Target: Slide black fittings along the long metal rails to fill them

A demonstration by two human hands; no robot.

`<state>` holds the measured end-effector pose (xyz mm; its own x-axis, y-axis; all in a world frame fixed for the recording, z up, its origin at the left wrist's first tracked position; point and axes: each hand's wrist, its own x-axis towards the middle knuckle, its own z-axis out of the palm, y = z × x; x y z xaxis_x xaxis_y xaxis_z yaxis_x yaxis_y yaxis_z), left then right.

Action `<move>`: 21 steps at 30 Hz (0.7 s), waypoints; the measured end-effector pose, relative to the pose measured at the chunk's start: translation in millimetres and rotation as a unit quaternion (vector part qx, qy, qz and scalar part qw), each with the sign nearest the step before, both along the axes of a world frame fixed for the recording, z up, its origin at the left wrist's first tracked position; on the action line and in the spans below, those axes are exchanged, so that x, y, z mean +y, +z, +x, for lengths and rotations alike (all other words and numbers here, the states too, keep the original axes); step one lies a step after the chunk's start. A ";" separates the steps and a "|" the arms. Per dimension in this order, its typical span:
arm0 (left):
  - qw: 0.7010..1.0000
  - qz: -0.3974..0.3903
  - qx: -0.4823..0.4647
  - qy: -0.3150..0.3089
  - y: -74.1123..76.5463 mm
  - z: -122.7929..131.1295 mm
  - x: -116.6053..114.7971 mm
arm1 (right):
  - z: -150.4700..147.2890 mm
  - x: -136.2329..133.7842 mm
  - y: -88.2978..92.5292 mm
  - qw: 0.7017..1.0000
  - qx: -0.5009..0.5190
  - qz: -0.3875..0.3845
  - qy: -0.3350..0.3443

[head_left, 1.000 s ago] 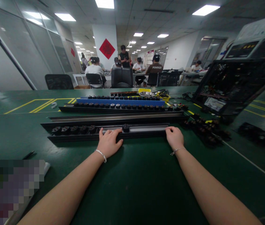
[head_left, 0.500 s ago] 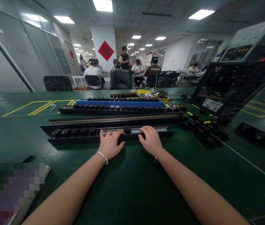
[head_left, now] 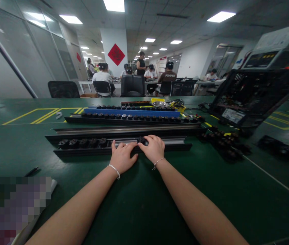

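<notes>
– Green bench [head_left: 144,204], long black rail [head_left: 83,149] lying across it near the hands?
– Yes. Left hand [head_left: 122,157] rests flat, released, on the rail; right hand [head_left: 154,148] fingers seem to pinch the small black slider [head_left: 141,140]. Rail looks stiff; slider light, best gripped by its sides.

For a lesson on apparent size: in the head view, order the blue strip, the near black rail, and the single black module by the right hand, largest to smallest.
1. near black rail
2. blue strip, though it lies farther away, so its true rank is unsure
3. single black module
</notes>
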<state>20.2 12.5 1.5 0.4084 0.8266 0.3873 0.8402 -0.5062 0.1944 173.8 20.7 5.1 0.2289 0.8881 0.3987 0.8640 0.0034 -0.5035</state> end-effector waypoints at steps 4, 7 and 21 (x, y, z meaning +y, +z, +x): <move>1.000 -0.001 0.003 0.001 -0.1 0.1 -0.1 | -0.2 -0.8 -2.6 1.000 -0.003 0.007 -0.002; 1.000 0.003 0.004 -0.004 -0.6 -0.5 0.2 | -0.9 -0.8 -3.4 1.000 -0.001 0.013 -0.004; 0.999 0.005 0.018 -0.032 -2.7 -4.4 2.8 | -0.8 -2.6 -1.9 1.000 -0.002 0.011 -0.001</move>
